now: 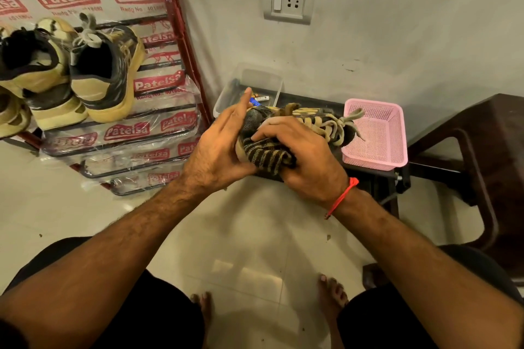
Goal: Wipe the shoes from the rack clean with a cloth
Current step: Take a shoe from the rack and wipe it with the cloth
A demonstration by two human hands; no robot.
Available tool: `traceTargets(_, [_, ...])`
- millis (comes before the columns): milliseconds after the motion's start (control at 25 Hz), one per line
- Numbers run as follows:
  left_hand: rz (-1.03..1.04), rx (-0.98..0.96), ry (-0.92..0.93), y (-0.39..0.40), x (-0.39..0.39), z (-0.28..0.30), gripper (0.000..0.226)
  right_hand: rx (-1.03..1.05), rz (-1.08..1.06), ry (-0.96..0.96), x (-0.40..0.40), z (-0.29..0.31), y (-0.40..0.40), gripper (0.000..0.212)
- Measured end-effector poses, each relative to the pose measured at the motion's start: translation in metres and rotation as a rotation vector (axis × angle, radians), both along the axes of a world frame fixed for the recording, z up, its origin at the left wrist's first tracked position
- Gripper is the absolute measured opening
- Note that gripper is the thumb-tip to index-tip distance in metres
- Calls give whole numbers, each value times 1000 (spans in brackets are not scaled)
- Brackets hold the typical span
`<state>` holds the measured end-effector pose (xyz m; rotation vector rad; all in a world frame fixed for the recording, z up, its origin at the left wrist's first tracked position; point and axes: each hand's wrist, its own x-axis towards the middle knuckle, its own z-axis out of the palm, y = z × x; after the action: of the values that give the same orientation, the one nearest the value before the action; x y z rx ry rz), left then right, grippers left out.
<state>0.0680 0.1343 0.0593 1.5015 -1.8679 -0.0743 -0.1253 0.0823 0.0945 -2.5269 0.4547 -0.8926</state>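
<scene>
My left hand [218, 147] grasps the shoe [297, 125] at its toe, my right hand [300, 161] clutching the striped cloth [266, 154] beside the pink basket [377, 159], open floor [255, 235] below

Glossy floor tiles [249, 235], knitted cloth [266, 157]

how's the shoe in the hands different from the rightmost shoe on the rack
The held shoe lies sideways off the rack, toe toward the person; the rightmost rack shoe sits on a shelf with its heel facing out. The held shoe is gripped by the left hand while the right hand presses a striped cloth on its toe; the rack shoe is untouched. Both are tan and dark sneakers with pale laces.
</scene>
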Motion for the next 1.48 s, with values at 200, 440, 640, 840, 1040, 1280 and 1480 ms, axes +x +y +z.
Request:
traceTargets(200, [67,8,18,1,3,-1,116,101,-376,7,-23,-5,-40,49])
traceTargets(440, [80,28,66,-1,-4,-3,112,53,-66,-14,2,-2,-7,42])
traceTargets(640, [158,71,126,-1,-3,-1,110,54,-161,6,-4,-6,-12,43])
traceTargets(840, [381,136,342,-3,6,10,114,20,-204,44,-17,-9,-33,37])
traceTargets(1040, [443,235,442,-2,2,14,105,120,-369,-73,-21,-7,-34,39])
traceTargets(1280, [416,236,511,-2,7,16,93,60,-388,-80,-21,-12,-47,44])
traceTargets(1480, [342,139,381,1,-10,16,75,81,-234,-116,0,-4,-6,40])
